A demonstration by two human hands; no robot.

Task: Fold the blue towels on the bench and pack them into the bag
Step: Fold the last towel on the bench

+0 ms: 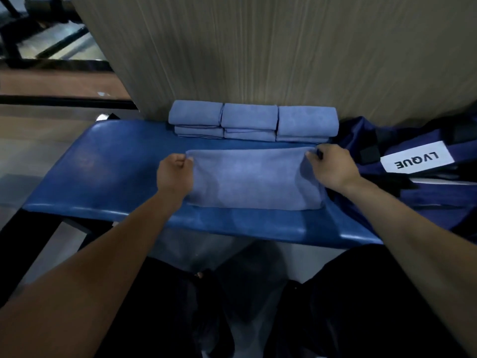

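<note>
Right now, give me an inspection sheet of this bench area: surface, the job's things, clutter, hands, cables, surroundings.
Surface: blue bench, padded and glossy, bare on its left part.
Job's things: half-folded towel flat at the middle of the bench; folded towels in three stacks, side by side against the wall; dark blue bag at the right end, white label reading LVQUE.
Clutter: nothing seen.
Hands: left hand grips the towel's far left corner; right hand grips its far right corner.
Cables: nothing seen.
Surroundings: wood-grain wall behind the bench; glossy floor at left.
</note>
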